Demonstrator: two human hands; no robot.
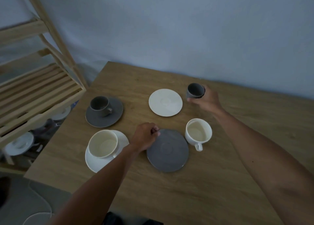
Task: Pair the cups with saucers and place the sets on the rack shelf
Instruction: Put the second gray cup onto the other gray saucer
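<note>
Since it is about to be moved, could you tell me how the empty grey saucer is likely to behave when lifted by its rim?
The grey saucer looks rigid and glazed, so probably slippery and breakable if dropped. It lies flat on the table, so the left hand pinching one edge may tilt it; sliding it should be easy.

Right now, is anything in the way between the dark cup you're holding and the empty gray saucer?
Nothing visible. The dark cup in the right hand has bare table toward the gray saucer.
</note>
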